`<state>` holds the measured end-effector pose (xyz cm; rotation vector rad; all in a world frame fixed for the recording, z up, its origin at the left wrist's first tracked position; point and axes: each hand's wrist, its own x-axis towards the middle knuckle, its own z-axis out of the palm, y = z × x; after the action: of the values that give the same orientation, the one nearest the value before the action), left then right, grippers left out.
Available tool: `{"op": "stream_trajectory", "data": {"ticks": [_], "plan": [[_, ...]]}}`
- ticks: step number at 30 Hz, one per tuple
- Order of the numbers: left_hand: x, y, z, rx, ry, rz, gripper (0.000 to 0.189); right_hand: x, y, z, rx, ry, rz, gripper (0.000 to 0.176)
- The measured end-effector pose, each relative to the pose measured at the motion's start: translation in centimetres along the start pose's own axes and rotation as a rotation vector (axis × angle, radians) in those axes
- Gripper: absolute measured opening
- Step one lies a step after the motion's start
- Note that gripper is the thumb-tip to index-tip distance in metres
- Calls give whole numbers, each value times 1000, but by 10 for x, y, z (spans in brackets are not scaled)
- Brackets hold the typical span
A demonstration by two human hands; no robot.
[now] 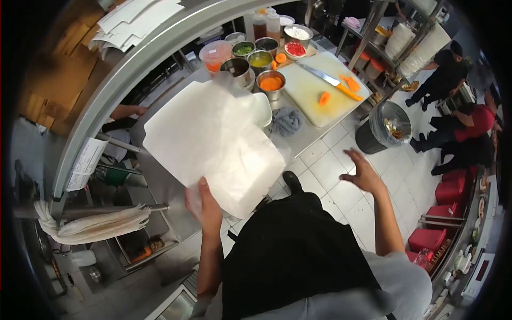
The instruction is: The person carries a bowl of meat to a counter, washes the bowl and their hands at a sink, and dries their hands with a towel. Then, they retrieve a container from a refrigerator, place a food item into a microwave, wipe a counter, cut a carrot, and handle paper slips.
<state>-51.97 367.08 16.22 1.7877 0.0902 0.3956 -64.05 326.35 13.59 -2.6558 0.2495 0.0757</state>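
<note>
Head view: left hand [205, 205] is pinching the paper [213, 141] by its near edge, just left of the board [314, 96]; right hand [364, 173] is hovering empty, fingers spread, below the board.

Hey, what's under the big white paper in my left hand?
The white paper, gripped by the left hand, hangs over the steel counter. The edge of a white tray pokes out at its far side, near a grey cloth. Anything else beneath is covered.
</note>
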Motion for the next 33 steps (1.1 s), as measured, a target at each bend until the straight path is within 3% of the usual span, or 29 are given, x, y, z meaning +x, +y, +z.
{"op": "stream_trajectory", "data": {"ticks": [1, 2, 3, 4, 6, 8, 10, 12, 14, 16, 18, 21, 23, 24, 26, 27, 30, 31, 33], "plan": [[7, -8, -7, 2, 1, 1, 42, 7, -15, -4, 324, -59, 2, 69], [12, -15, -22, 133, -73, 366, 40, 8, -37, 0, 661, -122, 30, 61], [20, -18, -27, 241, -144, 746, 39, 15, -56, 6, 767, -111, -94, 50], [28, -4, -26, 228, -152, 759, 39, 22, -81, 2, 706, -158, -134, 46], [41, 37, -33, 578, 21, 1109, 38, 33, -98, 19, 548, -193, -236, 42], [41, -5, -34, 639, 9, 1131, 36, 36, -107, 32, 375, -269, -344, 44], [38, -70, -37, 901, -500, 1094, 39, 39, -103, 50, 407, -273, -451, 44], [25, -84, -45, 896, -529, 1090, 40, 40, -104, 56, 389, -435, -289, 44], [19, -77, -52, 881, -563, 1062, 42, 38, -105, 56, 385, -432, -308, 43], [21, -55, -63, 763, -292, 937, 39, 42, -102, 59, 451, -406, -266, 43], [18, -87, -59, 834, -539, 946, 37, 46, -102, 67, 401, -405, -316, 43], [30, -84, -63, 680, -379, 886, 34, 56, -111, 68, 356, -469, -280, 44], [42, -47, -76, 360, 15, 523, 26, 61, -127, 75, 498, -354, -307, 47], [47, -55, -85, 362, 34, 523, 26, 69, -137, 78, 564, -291, -332, 49], [58, -80, -99, -282, 112, -177, 22, 87, -157, 94, 596, -323, -330, 52], [56, -88, -101, -282, 125, -171, 22, 96, -171, 102, 703, -304, -360, 54], [49, -97, -99, -588, 279, -621, 30, 117, -204, 130, 860, -320, -364, 60], [36, -102, -97, -581, 211, -535, 35, 123, -214, 135, 909, -352, -321, 63], [9, -127, -90, -798, 254, -595, 40, 122, -238, 127, 857, -426, -275, 64]]}}
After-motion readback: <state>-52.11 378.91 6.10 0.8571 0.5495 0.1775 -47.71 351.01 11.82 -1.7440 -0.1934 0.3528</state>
